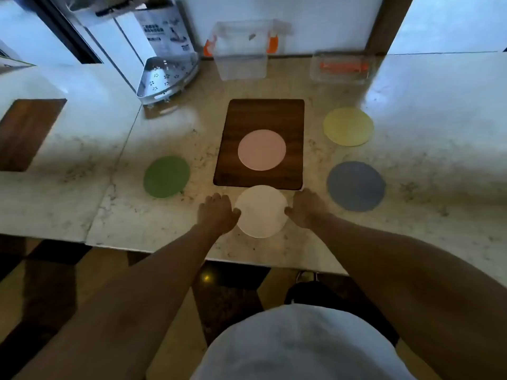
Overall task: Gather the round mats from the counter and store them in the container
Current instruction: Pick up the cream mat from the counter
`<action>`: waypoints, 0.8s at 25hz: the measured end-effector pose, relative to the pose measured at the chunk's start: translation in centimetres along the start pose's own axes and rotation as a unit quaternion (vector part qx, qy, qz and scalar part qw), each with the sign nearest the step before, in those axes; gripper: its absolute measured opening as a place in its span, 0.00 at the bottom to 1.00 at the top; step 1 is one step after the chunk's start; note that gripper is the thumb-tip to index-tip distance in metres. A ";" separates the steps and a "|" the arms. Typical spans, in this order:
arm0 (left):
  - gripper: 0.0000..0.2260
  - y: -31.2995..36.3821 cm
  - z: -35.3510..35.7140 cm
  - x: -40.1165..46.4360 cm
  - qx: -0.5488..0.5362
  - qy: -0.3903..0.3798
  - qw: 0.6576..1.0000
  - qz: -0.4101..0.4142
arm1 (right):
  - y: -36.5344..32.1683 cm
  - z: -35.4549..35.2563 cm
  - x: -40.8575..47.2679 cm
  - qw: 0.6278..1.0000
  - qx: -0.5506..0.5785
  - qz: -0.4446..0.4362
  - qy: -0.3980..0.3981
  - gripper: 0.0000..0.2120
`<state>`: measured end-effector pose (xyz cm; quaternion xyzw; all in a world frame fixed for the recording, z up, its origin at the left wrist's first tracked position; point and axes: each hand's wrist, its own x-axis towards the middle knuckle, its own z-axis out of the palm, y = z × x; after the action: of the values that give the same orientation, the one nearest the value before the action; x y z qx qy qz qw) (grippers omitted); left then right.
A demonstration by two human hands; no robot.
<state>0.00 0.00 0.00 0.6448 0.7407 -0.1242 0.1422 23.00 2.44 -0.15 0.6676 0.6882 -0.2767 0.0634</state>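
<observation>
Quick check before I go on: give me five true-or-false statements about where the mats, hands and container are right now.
1. The pink mat lies on the wooden board. True.
2. The left hand and right hand flank the white mat. True.
3. The green mat is already in the container. False: it lies on the counter, left of the board.
4. The yellow mat is stacked on the blue mat. False: they lie apart, yellow farther back.
5. The container has no lid on. True.
</observation>
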 end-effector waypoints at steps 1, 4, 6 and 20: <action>0.22 0.5 -0.1 0.2 -0.026 -0.020 0.999 -0.017 | 0.2 0.1 0.3 0.999 0.039 0.003 -0.020 0.20; 0.19 1.4 0.7 0.0 -0.120 -0.044 0.990 -0.065 | 0.4 1.6 0.5 0.989 0.139 0.017 -0.050 0.18; 0.17 1.8 1.1 -0.1 -0.169 -0.040 0.979 -0.104 | 0.5 2.5 0.6 0.985 0.160 0.039 -0.055 0.15; 0.03 1.9 3.0 1.0 -0.370 -0.007 0.914 -0.168 | -2.0 5.6 0.5 0.956 0.226 0.171 0.073 0.12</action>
<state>1.91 0.10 -3.14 0.4110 0.8303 0.1322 0.3523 19.40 0.36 -4.50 0.7904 0.4861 -0.3609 -0.0933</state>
